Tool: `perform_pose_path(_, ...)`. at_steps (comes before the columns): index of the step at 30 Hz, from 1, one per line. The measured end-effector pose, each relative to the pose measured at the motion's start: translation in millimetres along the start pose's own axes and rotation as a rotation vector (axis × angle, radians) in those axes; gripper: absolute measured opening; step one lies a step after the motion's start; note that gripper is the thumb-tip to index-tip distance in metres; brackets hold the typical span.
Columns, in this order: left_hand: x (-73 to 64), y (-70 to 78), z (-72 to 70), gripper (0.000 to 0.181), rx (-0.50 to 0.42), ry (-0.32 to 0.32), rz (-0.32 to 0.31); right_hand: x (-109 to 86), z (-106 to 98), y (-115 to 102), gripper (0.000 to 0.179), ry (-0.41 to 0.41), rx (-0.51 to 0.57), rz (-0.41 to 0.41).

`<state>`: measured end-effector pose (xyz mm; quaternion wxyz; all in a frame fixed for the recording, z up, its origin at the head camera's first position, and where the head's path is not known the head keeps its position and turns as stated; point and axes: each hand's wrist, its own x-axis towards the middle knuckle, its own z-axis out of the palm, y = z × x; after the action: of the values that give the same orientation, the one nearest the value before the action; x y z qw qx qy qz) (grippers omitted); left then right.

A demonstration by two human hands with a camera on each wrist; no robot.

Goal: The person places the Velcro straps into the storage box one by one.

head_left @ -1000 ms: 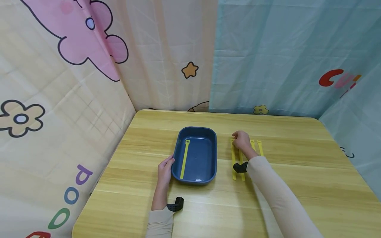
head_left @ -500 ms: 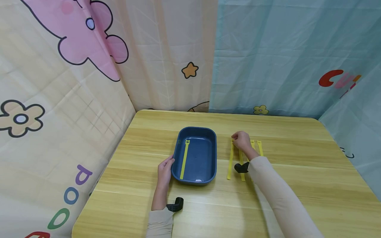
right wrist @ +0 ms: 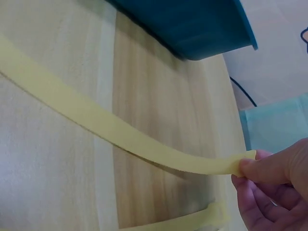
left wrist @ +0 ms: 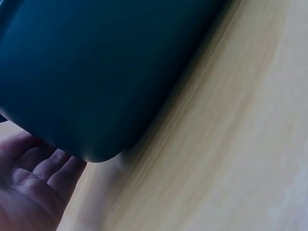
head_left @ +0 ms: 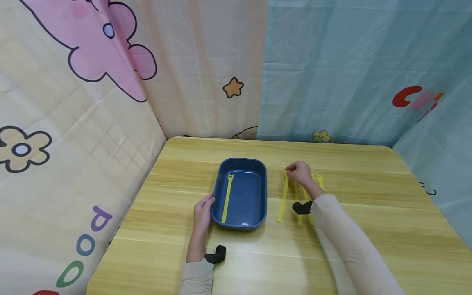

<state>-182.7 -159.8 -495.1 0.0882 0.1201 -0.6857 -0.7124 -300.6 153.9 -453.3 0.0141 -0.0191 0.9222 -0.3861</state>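
Observation:
In the head view, a dark blue plastic tray (head_left: 239,228) stands on the table with one yellow cable tie (head_left: 227,200) lying lengthwise inside. My left hand (head_left: 202,214) holds the tray's left side near its front corner; the left wrist view shows the fingers (left wrist: 63,175) against the tray's outer wall. Right of the tray, my right hand (head_left: 300,174) pinches the slotted head of another flat yellow cable tie (right wrist: 144,142) between thumb and fingertips. Its band slopes away from the raised head in a curve. Several similar yellow ties (head_left: 320,180) lie side by side beneath the right hand and wrist.
The wood-grain table (head_left: 177,172) has rounded far corners. Printed cloth hangs behind it, with a beige panel (head_left: 206,82) on the left and a blue-green curtain (head_left: 332,73) on the right. Each wrist wears a black camera mount (head_left: 302,207).
My right hand has drawn the pinched tie slightly left, its free end swinging towards the tray and away from the other ties. The left hand stays at the tray.

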Motion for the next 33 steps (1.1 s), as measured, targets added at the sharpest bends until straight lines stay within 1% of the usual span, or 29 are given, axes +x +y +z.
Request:
perform_pose_path(2, -3.1, 7.0, 0.9, 0.038, -0.009, 0.002, -0.005, -0.7, -3, -1, 0.018, 0.001, 0.021, -0.003)
perform_pose_path(4, -3.4, 8.5, 0.4, 0.036, -0.011, 0.008, -0.027, -1.1, -4, -1, 0.019, -0.001, 0.045, -0.003)
perform_pose_path(6, -3.6, 9.6, 0.0, 0.034, -0.017, 0.011, -0.036, -1.6, -7, -3, 0.019, -0.005, 0.061, -0.002)
perform_pose_path(8, -3.7, 9.5, -0.4, 0.035, -0.013, 0.01, -0.041, -1.7, -8, -4, 0.02, -0.009, 0.073, 0.004)
perform_pose_path(14, -3.6, 8.7, -0.1, 0.037, 0.007, 0.003, -0.022, -3.4, -12, -7, 0.02, -0.023, 0.095, 0.021)
perform_pose_path(21, -3.9, 8.9, -0.2, 0.036, -0.008, -0.006, -0.049, -6.1, -20, -14, 0.021, -0.035, 0.121, 0.026)
perform_pose_path(24, -3.3, 5.8, -0.1, 0.038, 0.002, -0.013, -0.033, -6.3, -22, -16, 0.021, -0.028, 0.118, 0.021)
perform_pose_path(26, -1.1, -0.9, -1.7, 0.039, -0.008, -0.033, 0.001, -6.0, -23, -17, 0.02, -0.026, 0.11, 0.013)
perform_pose_path(28, -1.0, -1.4, -1.5, 0.04, -0.009, -0.034, 0.012, -6.1, -24, -18, 0.02, -0.032, 0.105, 0.003)
perform_pose_path(31, -1.3, 0.4, -1.2, 0.039, -0.016, -0.028, 0.015, -6.8, -26, -21, 0.02, -0.038, 0.109, -0.011)
perform_pose_path(33, -3.3, 6.4, 0.4, 0.039, 0.0, -0.006, -0.006, -7.7, -27, -24, 0.02, -0.039, 0.118, -0.02)
